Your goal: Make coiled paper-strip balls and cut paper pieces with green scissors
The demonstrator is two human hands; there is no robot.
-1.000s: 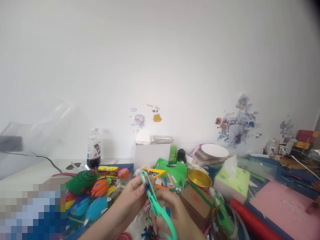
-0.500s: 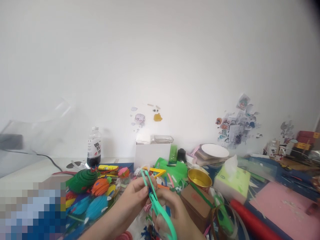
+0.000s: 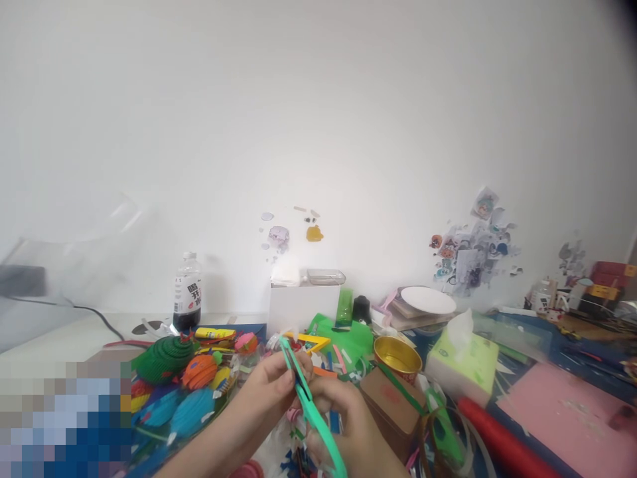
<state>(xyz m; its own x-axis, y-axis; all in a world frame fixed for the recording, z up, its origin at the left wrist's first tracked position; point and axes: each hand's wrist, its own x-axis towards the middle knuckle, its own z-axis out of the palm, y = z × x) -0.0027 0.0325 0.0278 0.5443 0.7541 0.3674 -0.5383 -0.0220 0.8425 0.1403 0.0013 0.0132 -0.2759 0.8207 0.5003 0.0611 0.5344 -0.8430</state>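
Wall: white [image 3: 318,119], with paper cutouts [image 3: 279,236] stuck on it ahead of the hands and a denser cluster [image 3: 470,255] further to their right.
Table: pale and bare at the far left [image 3: 60,335], heavily cluttered around and beneath both hands.
Scissors: green-handled [image 3: 322,428], between the two hands, tips pointing up and away, blades only narrowly apart.
Right hand: curled around the scissors' handles [image 3: 351,425], gripping them.
Left hand: thumb and fingers drawn together right at the blades [image 3: 271,385] (whether they pinch some small piece, I cannot tell).
Left of the hands: ridged shapes in green [image 3: 163,360], orange [image 3: 200,373] and blue [image 3: 192,410], a yellow tube [image 3: 215,334], and a bottle of dark liquid [image 3: 188,292] standing beyond them.
Just beyond the hands: a yellow frame [image 3: 314,342], a green sheet [image 3: 355,342] and a white box [image 3: 301,309].
Right of the hands: a brown box [image 3: 391,398] near, a gold tin [image 3: 397,355] behind it, then a tissue box [image 3: 462,365], a red roll [image 3: 507,431] and a pink sheet [image 3: 562,418].
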